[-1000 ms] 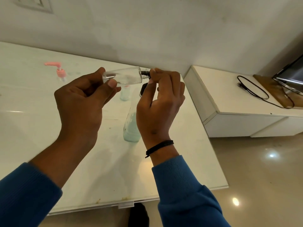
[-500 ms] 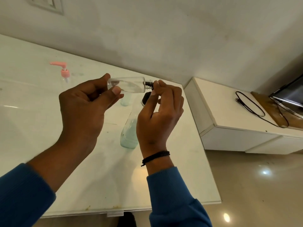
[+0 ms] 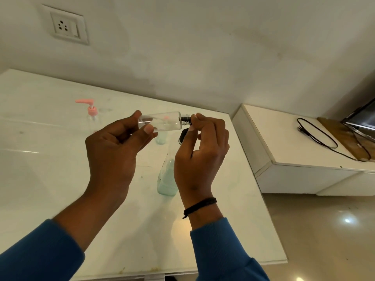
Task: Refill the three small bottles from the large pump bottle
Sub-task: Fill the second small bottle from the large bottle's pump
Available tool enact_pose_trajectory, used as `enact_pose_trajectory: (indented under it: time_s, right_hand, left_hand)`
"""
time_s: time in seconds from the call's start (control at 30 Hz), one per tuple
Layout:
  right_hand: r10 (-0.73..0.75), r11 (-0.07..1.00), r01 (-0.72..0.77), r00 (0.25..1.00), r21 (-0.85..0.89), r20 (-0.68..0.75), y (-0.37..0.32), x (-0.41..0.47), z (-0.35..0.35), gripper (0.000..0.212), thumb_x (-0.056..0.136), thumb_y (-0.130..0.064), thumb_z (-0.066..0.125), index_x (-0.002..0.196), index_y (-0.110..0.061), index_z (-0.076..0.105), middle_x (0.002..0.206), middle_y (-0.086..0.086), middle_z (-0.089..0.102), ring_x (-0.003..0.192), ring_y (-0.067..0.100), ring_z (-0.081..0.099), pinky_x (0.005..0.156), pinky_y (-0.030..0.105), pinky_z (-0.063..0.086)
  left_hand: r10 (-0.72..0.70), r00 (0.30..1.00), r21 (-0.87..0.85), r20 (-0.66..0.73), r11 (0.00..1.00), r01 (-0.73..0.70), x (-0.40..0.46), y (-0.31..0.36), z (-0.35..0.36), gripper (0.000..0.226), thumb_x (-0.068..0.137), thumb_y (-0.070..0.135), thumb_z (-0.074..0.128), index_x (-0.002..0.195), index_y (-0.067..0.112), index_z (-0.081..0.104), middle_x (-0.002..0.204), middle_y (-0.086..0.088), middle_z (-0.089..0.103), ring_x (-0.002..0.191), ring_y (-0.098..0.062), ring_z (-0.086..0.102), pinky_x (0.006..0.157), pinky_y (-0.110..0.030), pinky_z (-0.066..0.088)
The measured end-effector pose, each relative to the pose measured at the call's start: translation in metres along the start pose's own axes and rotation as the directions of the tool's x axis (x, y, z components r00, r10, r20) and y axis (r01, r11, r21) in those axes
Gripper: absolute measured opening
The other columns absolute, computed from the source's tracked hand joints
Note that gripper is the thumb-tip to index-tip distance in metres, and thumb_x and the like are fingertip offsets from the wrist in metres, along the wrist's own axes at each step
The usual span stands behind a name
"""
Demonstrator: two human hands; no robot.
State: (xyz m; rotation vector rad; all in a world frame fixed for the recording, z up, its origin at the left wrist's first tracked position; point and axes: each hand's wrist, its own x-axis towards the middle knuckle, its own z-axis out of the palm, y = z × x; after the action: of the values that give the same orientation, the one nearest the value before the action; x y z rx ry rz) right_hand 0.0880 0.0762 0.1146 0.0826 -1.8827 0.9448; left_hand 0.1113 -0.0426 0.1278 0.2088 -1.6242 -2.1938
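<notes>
Both hands are holding one small clear bottle (image 3: 160, 123) sideways above the table (image 3: 50, 169): my left hand (image 3: 113, 153) is gripping its base end, my right hand (image 3: 200, 151) is pinching the threaded neck. Light, smooth plastic probably; grip the body firmly.

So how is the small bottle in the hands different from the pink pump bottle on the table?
The small bottle lies sideways in the air, gripped by the left hand; the pink pump bottle stands upright on the table, untouched. The small bottle has a black threaded neck that the right hand pinches; the other carries a pink pump. Both are clear.
</notes>
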Motion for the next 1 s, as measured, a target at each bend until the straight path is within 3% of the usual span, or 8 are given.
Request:
enact_pose_trajectory:
  time_s: [0.13,0.27,0.4,0.53,0.73,1.0]
  right_hand:
    - [0.007,1.0,-0.006,1.0,-0.012,0.011,0.0027,0.0001,-0.0026,0.017,0.091,-0.002,0.058,0.1,-0.009,0.072,0.101,0.0,0.065,0.09,0.016,0.054,0.073,0.04,0.046]
    - [-0.002,1.0,0.002,1.0,-0.011,0.013,0.0027,-0.0013,-0.0004,0.02,0.094,-0.01,0.053,0.1,-0.009,0.072,0.101,0.0,0.066,0.09,0.016,0.055,0.073,0.036,0.044]
    - [-0.004,1.0,0.004,1.0,-0.002,0.01,0.0029,0.0018,-0.0018,0.017,0.092,-0.005,0.056,0.099,-0.009,0.071,0.101,0.001,0.066,0.091,0.017,0.054,0.072,0.04,0.045]
    - [-0.004,1.0,0.004,1.0,0.011,0.01,0.0077,-0.0027,-0.0012,0.016,0.094,-0.004,0.057,0.101,-0.008,0.071,0.103,0.001,0.066,0.093,0.014,0.055,0.072,0.044,0.048]
    - [-0.009,0.998,0.007,1.0,0.066,0.025,0.0061,0.003,-0.0011,0.017,0.091,0.0,0.057,0.099,-0.006,0.071,0.1,0.002,0.065,0.092,0.016,0.054,0.069,0.049,0.05]
    - [-0.026,0.999,0.025,0.999,0.038,0.023,0.006,-0.0022,0.0011,0.016,0.092,0.0,0.058,0.099,-0.006,0.071,0.101,0.003,0.066,0.092,0.016,0.055,0.071,0.047,0.049]
  left_hand:
    - [0.012,1.0,0.015,0.007,1.0,-0.012,-0.0003,-0.0003,0.0001,0.041,0.083,0.016,0.074,0.124,0.011,0.07,0.109,0.008,0.077,0.1,-0.017,0.074,0.09,-0.034,0.06]
    - [0.027,1.0,0.014,0.0,1.0,-0.027,-0.001,0.0014,-0.0002,0.03,0.081,0.02,0.075,0.11,0.024,0.074,0.111,0.007,0.076,0.1,-0.019,0.074,0.089,-0.032,0.06]
    - [0.026,1.0,0.014,0.005,1.0,-0.026,-0.0016,0.0018,0.0009,0.045,0.078,0.026,0.074,0.121,0.012,0.072,0.109,0.006,0.077,0.1,-0.019,0.074,0.087,-0.029,0.06]
    - [0.017,1.0,0.029,0.012,0.999,-0.017,-0.0013,-0.0017,-0.0002,0.033,0.084,0.019,0.074,0.117,0.018,0.073,0.113,0.003,0.076,0.101,-0.019,0.074,0.089,-0.033,0.06]
    - [0.001,1.0,0.005,0.022,1.0,-0.002,0.0005,-0.0022,-0.0021,0.035,0.088,0.013,0.071,0.122,0.007,0.071,0.107,0.004,0.077,0.098,-0.019,0.075,0.089,-0.032,0.06]
    - [0.005,1.0,0.011,-0.002,1.0,-0.005,0.0012,-0.0005,-0.0037,0.038,0.084,0.017,0.073,0.122,0.01,0.071,0.111,0.001,0.076,0.1,-0.021,0.074,0.09,-0.035,0.06]
